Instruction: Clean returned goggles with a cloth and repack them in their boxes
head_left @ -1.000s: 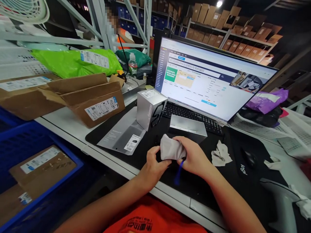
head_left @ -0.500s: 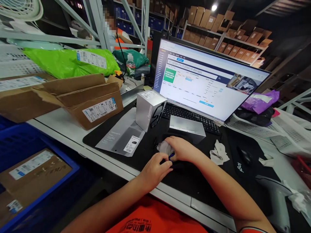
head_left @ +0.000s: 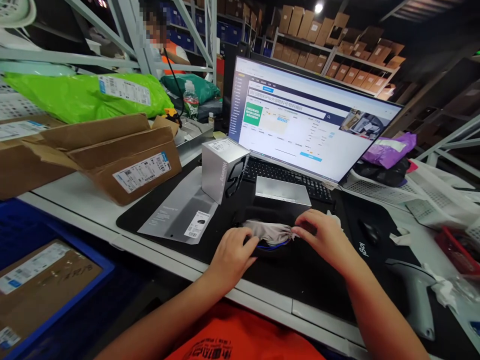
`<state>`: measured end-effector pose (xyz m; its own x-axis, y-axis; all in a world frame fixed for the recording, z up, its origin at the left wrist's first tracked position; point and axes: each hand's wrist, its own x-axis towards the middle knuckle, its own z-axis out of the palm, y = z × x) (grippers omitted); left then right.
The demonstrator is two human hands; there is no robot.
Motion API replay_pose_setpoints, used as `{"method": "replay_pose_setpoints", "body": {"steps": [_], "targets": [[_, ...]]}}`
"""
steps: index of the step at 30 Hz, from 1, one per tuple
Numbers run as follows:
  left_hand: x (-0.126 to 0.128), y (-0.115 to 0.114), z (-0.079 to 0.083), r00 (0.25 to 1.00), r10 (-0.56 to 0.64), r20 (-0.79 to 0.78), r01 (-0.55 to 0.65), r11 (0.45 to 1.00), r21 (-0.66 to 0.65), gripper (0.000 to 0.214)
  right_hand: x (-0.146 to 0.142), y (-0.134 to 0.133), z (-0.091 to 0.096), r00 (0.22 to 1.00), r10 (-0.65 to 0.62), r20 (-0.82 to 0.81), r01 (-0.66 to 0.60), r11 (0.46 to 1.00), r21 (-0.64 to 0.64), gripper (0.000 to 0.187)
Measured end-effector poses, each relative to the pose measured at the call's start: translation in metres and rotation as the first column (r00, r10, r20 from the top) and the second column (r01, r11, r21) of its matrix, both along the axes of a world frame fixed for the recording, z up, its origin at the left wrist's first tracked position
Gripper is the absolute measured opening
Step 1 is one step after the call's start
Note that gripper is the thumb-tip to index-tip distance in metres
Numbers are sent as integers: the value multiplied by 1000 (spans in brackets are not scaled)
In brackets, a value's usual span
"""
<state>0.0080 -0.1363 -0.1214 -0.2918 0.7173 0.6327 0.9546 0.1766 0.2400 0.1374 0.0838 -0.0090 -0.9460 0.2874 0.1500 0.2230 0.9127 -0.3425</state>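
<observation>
Here, your left hand (head_left: 233, 256) pinned near-left end of soft grey drawstring cloth pouch (head_left: 269, 231); right hand (head_left: 323, 235) pinched gathered right end. Pulling evenly, pouch flat on black desk mat (head_left: 307, 280), seemed wise.

dim warehouse | shelving (head_left: 337, 60) stacked with cartons | ceiling lamp (head_left: 319, 7) | grey steel racking (head_left: 131, 30)

head cam | forward-down | close over desk mat (head_left: 210, 235)
</observation>
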Motion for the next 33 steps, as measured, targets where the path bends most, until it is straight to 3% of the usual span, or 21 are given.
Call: {"method": "replay_pose_setpoints", "body": {"steps": [4, 8, 11, 14, 18, 21, 24, 26, 28, 31, 33], "targets": [[0, 0, 0, 987, 132, 93, -129, 991, -38, 39, 17, -4, -24, 1000, 30, -5, -30, 989, -145, 10], [-3, 3, -2, 983, 84, 163, -79, 996, -43, 30, 15, -15, -56, 987, 132, -94, -147, 973, -178, 29], [-5, 5, 0, 979, 48, 196, -37, 997, -61, 25, 9, -14, -67, 971, 231, -64, -240, 946, -216, 45], [-6, 7, 6, 987, -37, 154, 52, 994, -95, 24, 1, -8, -67, 959, 282, 15, -277, 951, -139, 54], [-7, 15, 16, 976, -200, -91, 189, 975, -116, 34, -7, -7, -59, 947, 305, 102, -305, 952, -15, 50], [-12, 23, 25, 980, -120, -158, 100, 987, -124, 68, -4, -10, -53, 956, 284, 68, -288, 956, 52, 48], [-21, 30, 33, 999, 5, -48, -14, 981, -196, 113, 5, -9, -50, 955, 288, -66, -279, 953, 118, 49], [-27, 33, 36, 999, 30, 18, -25, 971, -236, 121, 11, -7, -49, 942, 275, -194, -248, 956, 156, 59], [-30, 35, 36, 999, 17, 40, -7, 972, -235, 115, 12, -7, -49, 926, 257, -275, -213, 960, 181, 79], [-26, 37, 31, 997, -66, 49, 73, 983, -169, 104, 3, -16, -52, 939, 263, -222, -214, 952, 221, 112], [-20, 35, 28, 988, -142, 62, 148, 984, -103, 102, -5, -25, -55, 955, 268, -131, -234, 946, 225, 119]]}}
